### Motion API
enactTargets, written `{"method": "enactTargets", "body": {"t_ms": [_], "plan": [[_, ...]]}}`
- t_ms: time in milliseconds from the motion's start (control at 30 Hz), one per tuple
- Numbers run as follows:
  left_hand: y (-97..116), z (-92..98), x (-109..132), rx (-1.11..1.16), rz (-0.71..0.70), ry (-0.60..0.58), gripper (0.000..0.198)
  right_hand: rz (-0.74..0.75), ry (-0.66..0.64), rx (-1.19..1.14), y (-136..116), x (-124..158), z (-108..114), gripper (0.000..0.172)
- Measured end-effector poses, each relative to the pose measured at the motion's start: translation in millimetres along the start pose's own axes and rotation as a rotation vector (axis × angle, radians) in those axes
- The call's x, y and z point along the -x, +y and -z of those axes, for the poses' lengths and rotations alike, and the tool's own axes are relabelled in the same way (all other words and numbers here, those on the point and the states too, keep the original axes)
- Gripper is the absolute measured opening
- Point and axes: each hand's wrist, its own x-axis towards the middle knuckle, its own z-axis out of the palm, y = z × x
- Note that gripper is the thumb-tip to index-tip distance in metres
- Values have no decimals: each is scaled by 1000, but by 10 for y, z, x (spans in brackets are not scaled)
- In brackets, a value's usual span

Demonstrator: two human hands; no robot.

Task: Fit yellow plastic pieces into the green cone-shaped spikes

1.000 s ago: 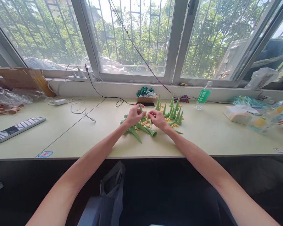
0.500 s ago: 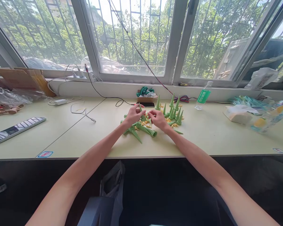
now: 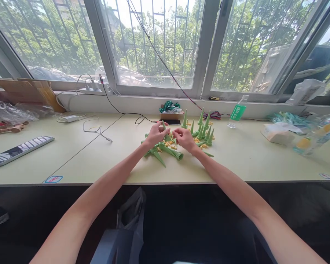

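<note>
My left hand (image 3: 155, 134) is closed around a green plastic spike (image 3: 164, 126), its tip pointing up between the fingers. Close beside it, my right hand (image 3: 183, 137) has thumb and fingers pinched together near the spike's lower end; whatever they hold is too small to make out. Under and between the hands lie small yellow pieces (image 3: 172, 146) and loose green spikes (image 3: 172, 152), one with its hollow round end toward me. Just right of my right hand, several green spikes (image 3: 202, 132) stand upright with yellow pieces around them.
Behind the hands are a dark phone (image 3: 170, 122) and a small box (image 3: 171, 110) with green material. A water bottle (image 3: 237, 112) stands right of the spikes. Tissues (image 3: 277, 132) lie farther right, a tablet-like device (image 3: 21, 150) and a white cable (image 3: 97, 132) to the left.
</note>
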Motion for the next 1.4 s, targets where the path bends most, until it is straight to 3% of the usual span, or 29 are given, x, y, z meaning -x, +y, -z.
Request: {"method": "enactTargets", "body": {"t_ms": [500, 867, 1000, 1300, 1400], "plan": [[-4, 5, 11, -157, -147, -37, 32, 53, 36, 241, -43, 17, 8, 57], [21, -2, 17, -191, -138, 41, 28, 49, -14, 125, -38, 0, 4, 16], [11, -2, 22, -208, -159, 37, 27, 26, -31, 137, -17, -7, 2, 20], [18, -18, 29, -215, -186, 3, 26, 30, -68, 230, -42, 16, 18, 45], [35, -25, 33, -213, -179, 19, 25, 28, -60, 190, -42, 19, 10, 42]]}}
